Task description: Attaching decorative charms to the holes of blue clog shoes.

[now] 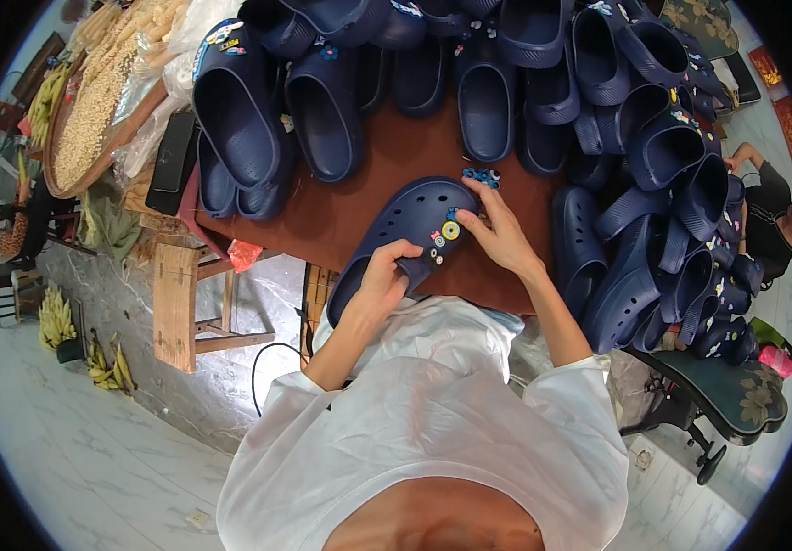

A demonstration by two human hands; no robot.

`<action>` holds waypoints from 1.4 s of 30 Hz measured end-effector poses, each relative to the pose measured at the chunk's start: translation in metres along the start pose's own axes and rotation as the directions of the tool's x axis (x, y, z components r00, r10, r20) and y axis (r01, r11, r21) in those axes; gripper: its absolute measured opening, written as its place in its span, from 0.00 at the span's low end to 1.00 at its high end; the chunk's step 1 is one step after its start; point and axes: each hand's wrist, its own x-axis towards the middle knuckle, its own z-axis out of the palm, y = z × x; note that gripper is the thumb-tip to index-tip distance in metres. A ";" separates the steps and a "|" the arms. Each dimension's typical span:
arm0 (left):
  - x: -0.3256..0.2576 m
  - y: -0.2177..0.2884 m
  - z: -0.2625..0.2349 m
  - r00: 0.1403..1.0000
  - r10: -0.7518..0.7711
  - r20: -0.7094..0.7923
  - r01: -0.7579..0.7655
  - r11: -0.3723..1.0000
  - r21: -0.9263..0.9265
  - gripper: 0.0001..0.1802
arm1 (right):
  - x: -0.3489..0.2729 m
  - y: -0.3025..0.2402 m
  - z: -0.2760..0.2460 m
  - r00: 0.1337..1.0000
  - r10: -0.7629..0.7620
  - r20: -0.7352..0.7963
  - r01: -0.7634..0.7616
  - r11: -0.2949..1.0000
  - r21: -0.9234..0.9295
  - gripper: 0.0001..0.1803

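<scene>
A navy blue clog (pixel 387 230) with round vent holes lies tilted over the near edge of the brown-covered table, toe pointing away. My left hand (pixel 383 280) grips its near side, thumb pressed on the upper. On that upper sit several small charms (pixel 442 239), among them a yellow ring and a pink bow. My right hand (pixel 503 230) is at the clog's right side, its thumb over a blue charm and its index finger stretched toward the toe. Just past that fingertip are small blue charms (pixel 482 177). The right hand's other fingers are partly hidden.
Many more navy clogs (pixel 485 110) crowd the far and right sides of the brown table cover (pixel 396 147). A black phone (pixel 172 163) lies at the left edge, beside a tray of pale kernels (pixel 84 147). A wooden stool (pixel 175 308) stands below. Another person (pixel 768 216) is at the right.
</scene>
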 end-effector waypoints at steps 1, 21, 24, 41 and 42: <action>0.000 0.001 -0.003 1.000 -0.013 0.014 0.013 1.000 -0.004 0.12 | -0.002 -0.004 0.000 0.999 -0.024 -0.032 0.023 0.999 -0.029 0.29; 0.018 0.001 0.000 0.972 0.230 -0.046 -0.234 0.943 -0.236 0.32 | 0.024 0.037 -0.024 0.933 -0.035 -0.359 -0.068 0.960 -0.271 0.08; 0.015 0.002 -0.005 0.973 0.226 -0.049 -0.231 0.938 -0.259 0.32 | 0.031 0.039 -0.020 0.936 -0.122 -0.329 0.009 0.945 -0.326 0.10; 0.016 -0.010 -0.001 0.983 0.185 -0.011 -0.183 0.961 -0.208 0.26 | 0.040 0.028 -0.010 0.959 0.047 -0.280 0.042 0.952 0.304 0.07; 0.015 -0.013 0.001 0.985 0.150 -0.083 -0.160 0.978 -0.135 0.27 | 0.040 0.023 -0.009 0.959 0.048 -0.279 0.041 0.952 0.304 0.07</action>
